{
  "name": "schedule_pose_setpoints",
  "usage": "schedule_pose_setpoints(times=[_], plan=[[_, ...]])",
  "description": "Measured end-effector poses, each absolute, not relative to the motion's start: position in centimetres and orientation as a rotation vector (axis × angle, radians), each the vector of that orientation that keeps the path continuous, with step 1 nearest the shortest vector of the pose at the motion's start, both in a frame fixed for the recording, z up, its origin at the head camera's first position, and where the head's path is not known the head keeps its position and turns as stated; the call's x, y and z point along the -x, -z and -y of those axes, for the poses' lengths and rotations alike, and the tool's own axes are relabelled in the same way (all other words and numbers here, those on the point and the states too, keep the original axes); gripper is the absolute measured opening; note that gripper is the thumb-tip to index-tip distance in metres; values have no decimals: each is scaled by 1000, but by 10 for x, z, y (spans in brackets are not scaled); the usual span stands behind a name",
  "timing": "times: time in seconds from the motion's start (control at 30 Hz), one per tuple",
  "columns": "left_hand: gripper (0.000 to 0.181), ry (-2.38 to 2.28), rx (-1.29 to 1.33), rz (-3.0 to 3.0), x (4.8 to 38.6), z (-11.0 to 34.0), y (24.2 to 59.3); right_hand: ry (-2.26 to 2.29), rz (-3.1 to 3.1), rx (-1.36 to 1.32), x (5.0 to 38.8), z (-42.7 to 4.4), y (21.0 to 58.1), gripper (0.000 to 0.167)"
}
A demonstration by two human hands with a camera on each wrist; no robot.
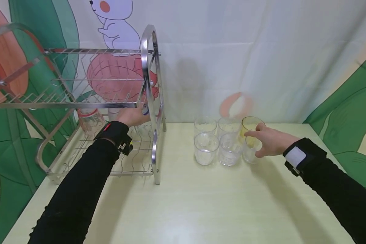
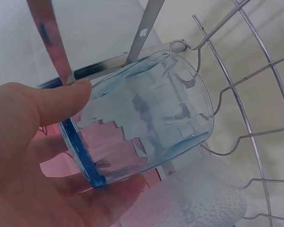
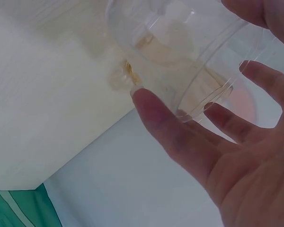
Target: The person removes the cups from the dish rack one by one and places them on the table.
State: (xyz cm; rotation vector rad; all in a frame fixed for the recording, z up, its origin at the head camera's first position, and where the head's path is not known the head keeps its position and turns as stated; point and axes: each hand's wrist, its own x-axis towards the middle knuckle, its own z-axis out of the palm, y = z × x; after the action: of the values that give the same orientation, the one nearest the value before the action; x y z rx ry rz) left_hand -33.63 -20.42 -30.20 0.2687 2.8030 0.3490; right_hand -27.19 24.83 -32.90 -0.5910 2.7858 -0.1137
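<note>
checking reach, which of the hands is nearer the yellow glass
Right. The right hand is close beside the yellow glass, overlapping it in the head view; the left hand is farther left, in the rack, holding a blue-tinted glass.

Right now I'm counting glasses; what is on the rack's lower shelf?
A red-edged glass, a bumpy clear glass, and the left hand holding a blue glass. The hand and upper shelf hide part; total unclear.
</note>
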Motion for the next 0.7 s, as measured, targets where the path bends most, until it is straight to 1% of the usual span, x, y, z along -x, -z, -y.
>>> schedule_pose_setpoints(times=[0.13,0.27,0.43,0.6,0.7], plan=[[81,-386,-275,-2822,334,208,304,136,-2774,541,270,-246,329,72],[82,-524,-286,-2856,328,212,303,155,-2788,519,267,-244,325,76],[76,-657,-389,-2867,321,221,304,222,-2832,522,261,-243,314,83],[74,-838,-433,-2892,319,227,311,301,-2897,580,255,-244,307,86],[70,-960,-407,-2872,315,231,317,337,-2961,635,251,-240,306,83]])
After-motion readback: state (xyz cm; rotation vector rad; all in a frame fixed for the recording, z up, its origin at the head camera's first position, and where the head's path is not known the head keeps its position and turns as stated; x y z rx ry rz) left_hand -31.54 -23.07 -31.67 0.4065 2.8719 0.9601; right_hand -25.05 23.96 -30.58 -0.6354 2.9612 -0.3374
